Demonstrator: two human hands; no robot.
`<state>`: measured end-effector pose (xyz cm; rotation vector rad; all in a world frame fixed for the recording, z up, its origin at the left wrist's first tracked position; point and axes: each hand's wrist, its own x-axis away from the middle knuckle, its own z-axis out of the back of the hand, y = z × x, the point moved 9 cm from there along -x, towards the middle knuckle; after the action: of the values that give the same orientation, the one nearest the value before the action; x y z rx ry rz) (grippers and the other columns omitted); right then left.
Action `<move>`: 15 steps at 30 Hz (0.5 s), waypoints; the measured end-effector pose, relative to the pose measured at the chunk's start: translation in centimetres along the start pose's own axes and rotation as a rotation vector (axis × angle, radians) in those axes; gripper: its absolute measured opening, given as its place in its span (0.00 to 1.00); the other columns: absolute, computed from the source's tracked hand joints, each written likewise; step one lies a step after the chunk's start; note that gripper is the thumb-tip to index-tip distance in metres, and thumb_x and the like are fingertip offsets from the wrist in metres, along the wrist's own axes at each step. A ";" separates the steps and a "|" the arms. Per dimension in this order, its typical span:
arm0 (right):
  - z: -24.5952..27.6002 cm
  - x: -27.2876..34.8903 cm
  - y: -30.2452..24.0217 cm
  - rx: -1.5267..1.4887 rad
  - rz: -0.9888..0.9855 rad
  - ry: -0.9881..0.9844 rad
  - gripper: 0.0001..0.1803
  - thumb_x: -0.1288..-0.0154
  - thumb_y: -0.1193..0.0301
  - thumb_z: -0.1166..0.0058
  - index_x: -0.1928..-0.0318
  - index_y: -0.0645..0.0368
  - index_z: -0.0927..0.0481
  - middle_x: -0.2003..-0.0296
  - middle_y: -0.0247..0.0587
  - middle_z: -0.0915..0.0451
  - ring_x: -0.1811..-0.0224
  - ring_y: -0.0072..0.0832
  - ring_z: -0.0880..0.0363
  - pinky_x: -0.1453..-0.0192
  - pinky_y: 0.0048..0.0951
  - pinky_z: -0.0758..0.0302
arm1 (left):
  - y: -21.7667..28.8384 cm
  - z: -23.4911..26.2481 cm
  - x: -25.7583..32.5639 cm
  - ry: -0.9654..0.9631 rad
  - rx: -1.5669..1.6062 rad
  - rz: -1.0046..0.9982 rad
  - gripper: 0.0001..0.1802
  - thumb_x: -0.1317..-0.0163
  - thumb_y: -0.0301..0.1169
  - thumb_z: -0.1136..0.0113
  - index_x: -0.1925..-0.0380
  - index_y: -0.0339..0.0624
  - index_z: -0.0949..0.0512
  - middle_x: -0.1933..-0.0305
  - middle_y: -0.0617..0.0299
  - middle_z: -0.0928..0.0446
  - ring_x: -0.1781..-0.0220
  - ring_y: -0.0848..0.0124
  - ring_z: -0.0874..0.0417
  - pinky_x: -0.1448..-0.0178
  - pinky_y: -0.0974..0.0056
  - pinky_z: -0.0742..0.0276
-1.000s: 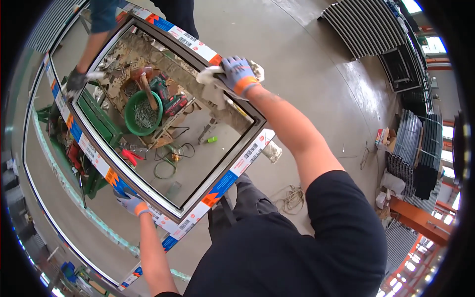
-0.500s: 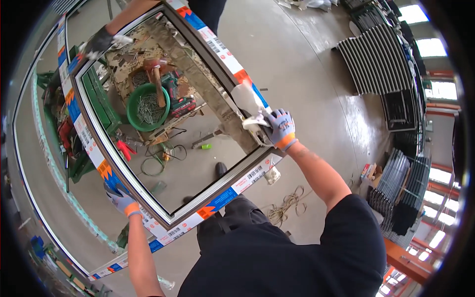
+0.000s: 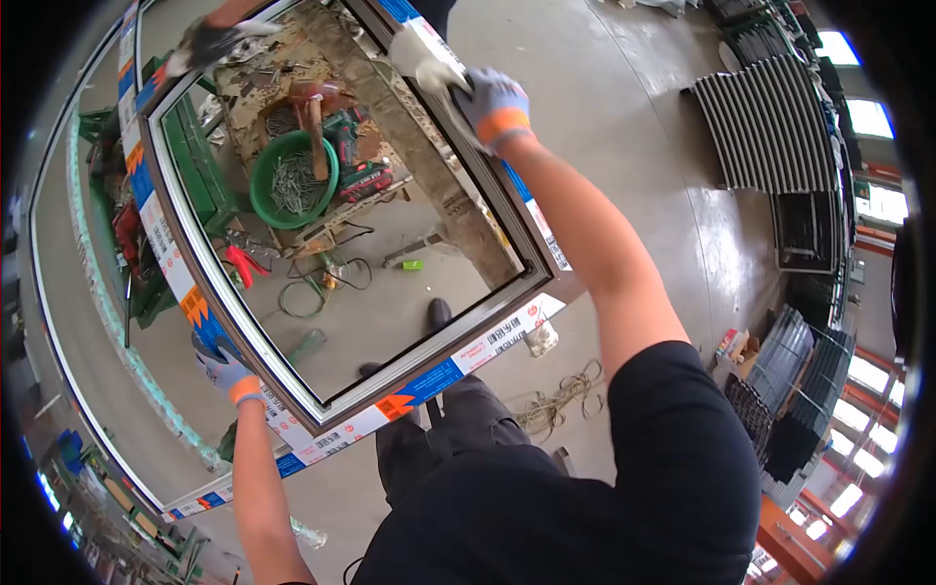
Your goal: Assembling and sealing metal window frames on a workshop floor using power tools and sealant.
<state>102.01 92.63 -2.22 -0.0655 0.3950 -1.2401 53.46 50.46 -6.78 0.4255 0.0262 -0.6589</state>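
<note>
A window frame (image 3: 450,343), dark brown with silver inner edges and partly covered in printed white, blue and orange film, lies tilted across the view. My left hand (image 3: 226,369), in a grey glove with an orange cuff, is closed on the frame's left side near the close corner. On the far part of its right side, my right hand (image 3: 495,105), gloved alike, presses a white rag (image 3: 421,58) against the profile; the fingers are partly hidden. Across the frame at the far left, another person's dark-gloved hand (image 3: 205,44) holds a whitish cloth (image 3: 255,29).
Through the frame shows a worn workbench (image 3: 385,112) with a green bowl (image 3: 255,195) of screws, a wooden-handled hammer (image 3: 317,136) and a cordless drill (image 3: 351,161). Cable (image 3: 310,292) and rope (image 3: 561,400) lie on the floor. Stacked profiles (image 3: 765,132) stand at the right.
My right hand has slid the rag along the frame's right side, from the near corner toward the far end. My left hand stays on the left side. The other person's hand has shifted slightly.
</note>
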 end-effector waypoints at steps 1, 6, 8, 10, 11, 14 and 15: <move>1.2 3.7 0.1 -0.019 0.043 -0.006 0.15 0.38 0.57 0.45 0.58 0.53 0.20 0.61 0.46 0.20 0.55 0.46 0.23 0.50 0.43 0.27 | -0.8 0.3 -0.1 0.015 -0.014 0.019 0.31 0.29 0.45 0.49 0.34 0.35 0.37 0.33 0.44 0.33 0.33 0.50 0.32 0.31 0.55 0.36; 8.0 24.7 4.7 0.037 0.050 -0.149 0.17 0.48 0.65 0.37 0.56 0.53 0.18 0.66 0.43 0.21 0.61 0.45 0.23 0.55 0.42 0.26 | -0.4 -0.1 0.0 0.060 -0.126 -0.045 0.31 0.29 0.43 0.49 0.33 0.38 0.38 0.33 0.45 0.33 0.34 0.49 0.30 0.33 0.54 0.33; 8.3 25.5 4.7 0.103 0.017 -0.226 0.17 0.48 0.67 0.38 0.55 0.53 0.19 0.67 0.44 0.21 0.62 0.44 0.22 0.55 0.41 0.26 | -1.3 -0.9 0.0 0.053 -0.169 -0.028 0.31 0.29 0.43 0.50 0.32 0.37 0.39 0.33 0.44 0.34 0.34 0.49 0.31 0.33 0.54 0.33; 6.7 23.9 4.4 0.146 0.033 -0.256 0.18 0.48 0.67 0.39 0.54 0.53 0.19 0.67 0.44 0.21 0.62 0.44 0.22 0.54 0.42 0.26 | -2.2 -1.3 0.2 0.019 -0.188 0.020 0.30 0.29 0.41 0.50 0.33 0.37 0.39 0.32 0.43 0.35 0.33 0.49 0.32 0.32 0.54 0.34; 5.8 21.6 4.3 0.158 0.056 -0.202 0.18 0.47 0.66 0.40 0.54 0.53 0.19 0.67 0.43 0.21 0.61 0.43 0.22 0.54 0.42 0.26 | -2.1 -1.3 0.2 0.021 -0.193 0.023 0.30 0.29 0.41 0.50 0.33 0.37 0.39 0.32 0.43 0.35 0.33 0.49 0.32 0.32 0.54 0.34; 2.4 11.7 2.3 0.135 0.096 -0.092 0.16 0.39 0.56 0.45 0.56 0.52 0.19 0.65 0.43 0.20 0.58 0.43 0.21 0.52 0.43 0.27 | -2.4 -0.9 -0.2 0.035 -0.214 0.002 0.30 0.29 0.41 0.50 0.33 0.36 0.39 0.33 0.43 0.35 0.34 0.49 0.32 0.32 0.54 0.34; 1.2 7.8 1.3 0.128 0.138 -0.106 0.18 0.37 0.54 0.49 0.56 0.52 0.19 0.64 0.45 0.19 0.58 0.45 0.21 0.51 0.43 0.27 | -2.9 -0.5 -0.3 0.053 -0.234 -0.030 0.30 0.29 0.41 0.50 0.33 0.35 0.39 0.33 0.43 0.35 0.34 0.49 0.32 0.32 0.54 0.34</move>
<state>105.62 85.60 -3.42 0.0058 0.2235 -1.1182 51.57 48.78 -8.26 0.2171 0.1592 -0.6657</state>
